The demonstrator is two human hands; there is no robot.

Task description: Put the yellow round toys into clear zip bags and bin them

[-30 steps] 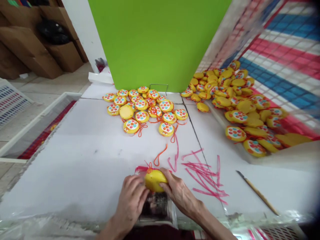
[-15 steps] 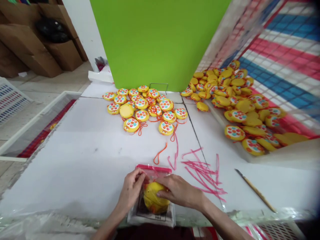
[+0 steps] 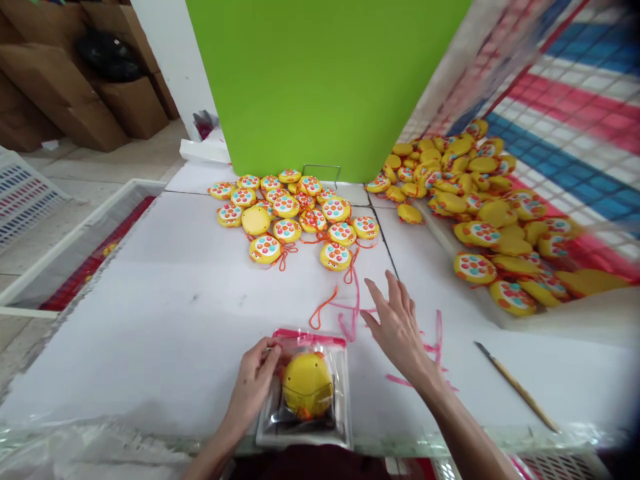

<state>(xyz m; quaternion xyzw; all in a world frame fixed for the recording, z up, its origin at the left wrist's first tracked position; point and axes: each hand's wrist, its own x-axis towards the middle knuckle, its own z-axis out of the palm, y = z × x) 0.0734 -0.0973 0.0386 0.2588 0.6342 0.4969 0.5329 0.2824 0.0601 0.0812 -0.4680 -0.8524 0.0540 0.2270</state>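
Observation:
A clear plastic bag point(image 3: 341, 400) with a pink top strip lies flat at the table's near edge. Inside it or on it, I cannot tell which, rests a round yellow toy point(image 3: 307, 383), plain side up. My left hand point(image 3: 257, 373) pinches the bag's upper left edge, fingers closed. Above the table, to the right of the bag, my right hand point(image 3: 397, 323) is spread and holds nothing. Just beyond the bag lies a loose orange cord loop point(image 3: 320, 310). Farther back sits a group of yellow toys point(image 3: 287, 207) with coloured dots, several with orange cords.
On the right, a pale tray point(image 3: 575, 310) is heaped with more yellow toys point(image 3: 497, 213). A thin wooden-handled knife point(image 3: 517, 387) lies near the front right. A green board point(image 3: 325, 87) stands at the back. A white crate point(image 3: 120, 200) is on the left, below table height.
My right hand has let go of the yellow toy and moved up and right, its fingers spreading. My left hand stays at the bag's edge, slightly lower and to the left.

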